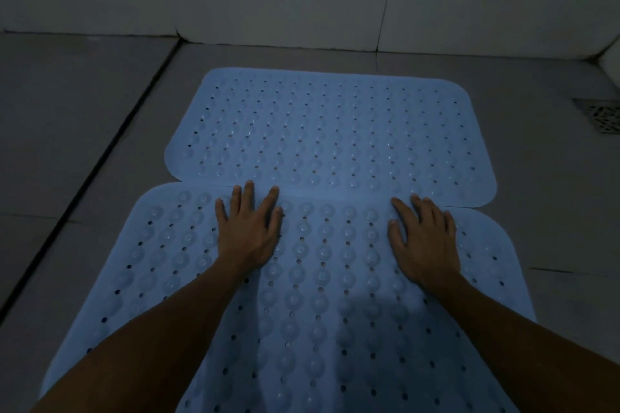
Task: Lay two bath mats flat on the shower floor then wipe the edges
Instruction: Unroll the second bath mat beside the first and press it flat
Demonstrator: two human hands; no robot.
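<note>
Both hands are flat, fingers spread, palms down on the near mat (312, 295) — left hand (246, 231) and right hand (424, 238) pressing its far edge, nothing pinched. Just past the fingertips lies the far mat (332, 131), its near edge meeting that one on the floor (84, 144). A drain (602, 116) sits well off beyond the right hand.

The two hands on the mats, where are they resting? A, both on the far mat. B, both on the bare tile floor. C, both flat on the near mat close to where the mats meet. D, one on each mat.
C: the left hand and the right hand both lie with fingers spread on the near mat, just short of the far mat.
</note>
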